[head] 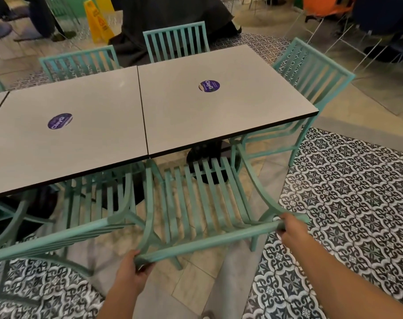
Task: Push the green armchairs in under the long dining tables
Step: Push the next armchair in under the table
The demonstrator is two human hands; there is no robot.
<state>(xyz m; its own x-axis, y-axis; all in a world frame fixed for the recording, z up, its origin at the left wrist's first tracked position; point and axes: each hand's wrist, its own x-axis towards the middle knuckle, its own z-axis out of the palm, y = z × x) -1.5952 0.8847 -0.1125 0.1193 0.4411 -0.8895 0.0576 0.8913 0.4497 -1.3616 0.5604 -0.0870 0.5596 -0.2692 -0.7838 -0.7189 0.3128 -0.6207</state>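
The green armchair (196, 199) stands at the near edge of the long dining table (219, 100), its seat front just under the top, so a straight shove should seat it. The left hand (131, 272) and right hand (290, 231) curl their fingers round the top rail's two ends for an even push; a neighbouring armchair (85, 203) sits just beside, on the left

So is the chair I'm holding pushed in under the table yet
Partly in. The armchair has its front under the table edge, most of the seat exposed; left hand and right hand grip its top rail.
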